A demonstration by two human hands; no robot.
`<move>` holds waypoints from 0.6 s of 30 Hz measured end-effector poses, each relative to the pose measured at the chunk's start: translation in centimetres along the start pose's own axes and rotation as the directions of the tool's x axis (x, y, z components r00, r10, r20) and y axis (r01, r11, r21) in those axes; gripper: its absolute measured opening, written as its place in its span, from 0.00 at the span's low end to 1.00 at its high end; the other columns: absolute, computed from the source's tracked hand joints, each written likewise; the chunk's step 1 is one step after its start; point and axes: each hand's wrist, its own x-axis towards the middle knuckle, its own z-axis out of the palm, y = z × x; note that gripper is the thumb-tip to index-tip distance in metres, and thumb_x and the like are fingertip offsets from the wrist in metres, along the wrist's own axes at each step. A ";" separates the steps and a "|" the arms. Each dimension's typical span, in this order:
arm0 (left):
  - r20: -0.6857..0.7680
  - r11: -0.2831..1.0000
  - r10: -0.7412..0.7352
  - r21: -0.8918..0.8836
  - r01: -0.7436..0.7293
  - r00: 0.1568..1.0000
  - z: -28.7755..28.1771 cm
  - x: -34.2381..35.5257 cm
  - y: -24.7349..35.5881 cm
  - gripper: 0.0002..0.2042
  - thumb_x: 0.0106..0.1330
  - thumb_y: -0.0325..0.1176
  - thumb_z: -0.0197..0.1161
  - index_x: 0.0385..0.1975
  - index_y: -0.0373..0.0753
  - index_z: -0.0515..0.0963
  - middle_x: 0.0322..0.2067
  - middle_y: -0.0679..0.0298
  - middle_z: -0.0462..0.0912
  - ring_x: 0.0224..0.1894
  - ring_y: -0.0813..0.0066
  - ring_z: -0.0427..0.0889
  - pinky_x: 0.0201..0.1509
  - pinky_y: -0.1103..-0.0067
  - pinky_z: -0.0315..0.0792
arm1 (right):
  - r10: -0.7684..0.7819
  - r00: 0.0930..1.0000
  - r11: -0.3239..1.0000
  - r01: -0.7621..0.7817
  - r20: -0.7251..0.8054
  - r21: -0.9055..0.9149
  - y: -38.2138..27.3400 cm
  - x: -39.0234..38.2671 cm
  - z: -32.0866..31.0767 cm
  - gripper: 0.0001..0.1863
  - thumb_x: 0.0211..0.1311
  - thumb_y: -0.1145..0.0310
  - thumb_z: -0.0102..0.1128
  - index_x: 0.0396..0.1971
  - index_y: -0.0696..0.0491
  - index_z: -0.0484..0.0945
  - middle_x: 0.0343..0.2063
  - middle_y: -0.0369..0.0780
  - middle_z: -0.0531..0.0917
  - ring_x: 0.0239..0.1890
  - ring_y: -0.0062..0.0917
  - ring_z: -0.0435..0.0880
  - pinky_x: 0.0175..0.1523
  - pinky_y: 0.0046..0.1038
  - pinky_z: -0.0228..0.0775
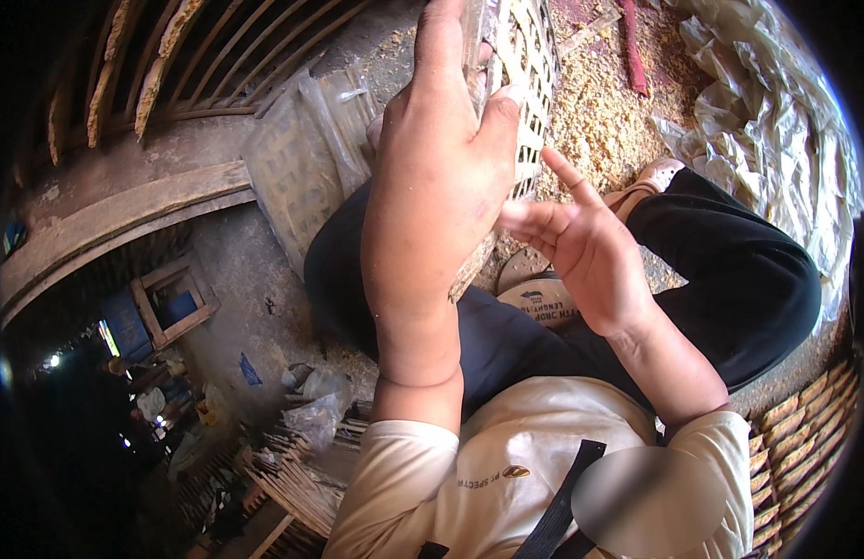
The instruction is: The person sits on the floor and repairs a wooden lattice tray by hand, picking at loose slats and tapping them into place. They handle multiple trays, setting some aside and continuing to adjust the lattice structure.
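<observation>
A woven bamboo basket (534, 65) with an open lattice stands tilted at the top middle, partly cut off by the picture's edge. Against its left side is my left hand (432, 177), thumb on the lattice and index finger stretched along the rim; the other fingers are mostly hidden behind it. By the basket's lower end, my right hand (595, 252) is open, palm up, with fingers apart. Its fingertips are close to the weave, and whether they touch it I cannot tell.
Yellowish crumbs (599, 130) cover the ground beyond my crossed legs. Crumpled clear plastic sheeting (758, 112) lies at the right, with a red strip (632, 47) nearby. A plastic-covered panel (297, 158) leans left of my knee. Slatted wood (804, 438) borders the lower right.
</observation>
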 end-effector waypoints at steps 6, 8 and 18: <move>0.010 0.995 -0.017 -0.094 0.018 1.000 0.2 0.4 0.1 0.35 0.60 0.12 0.48 0.71 0.37 0.52 0.59 0.51 0.68 0.57 0.70 0.73 0.59 0.78 0.71 | 0.094 0.969 0.909 -0.177 -0.227 -0.378 1.9 -0.4 -0.3 0.38 0.69 0.55 0.47 0.73 0.53 0.46 0.63 0.52 0.68 0.70 0.34 0.59 0.73 0.36 0.41; 0.018 0.987 -0.025 -0.159 0.028 1.000 0.3 0.8 0.1 0.35 0.60 0.12 0.48 0.71 0.38 0.52 0.60 0.50 0.68 0.57 0.70 0.73 0.59 0.78 0.71 | 0.049 0.999 0.875 -0.048 -0.009 -0.482 1.9 -1.5 1.1 0.39 0.70 0.49 0.46 0.73 0.52 0.47 0.63 0.53 0.68 0.71 0.34 0.58 0.74 0.37 0.40; 0.076 0.891 -0.068 -0.445 0.094 0.995 -0.8 0.5 -1.3 0.35 0.64 0.14 0.51 0.72 0.42 0.51 0.57 0.50 0.69 0.56 0.71 0.73 0.57 0.78 0.72 | -0.064 0.997 0.809 0.077 0.042 -0.582 3.6 -0.9 1.0 0.31 0.74 0.56 0.38 0.70 0.59 0.54 0.63 0.52 0.68 0.67 0.35 0.64 0.73 0.33 0.46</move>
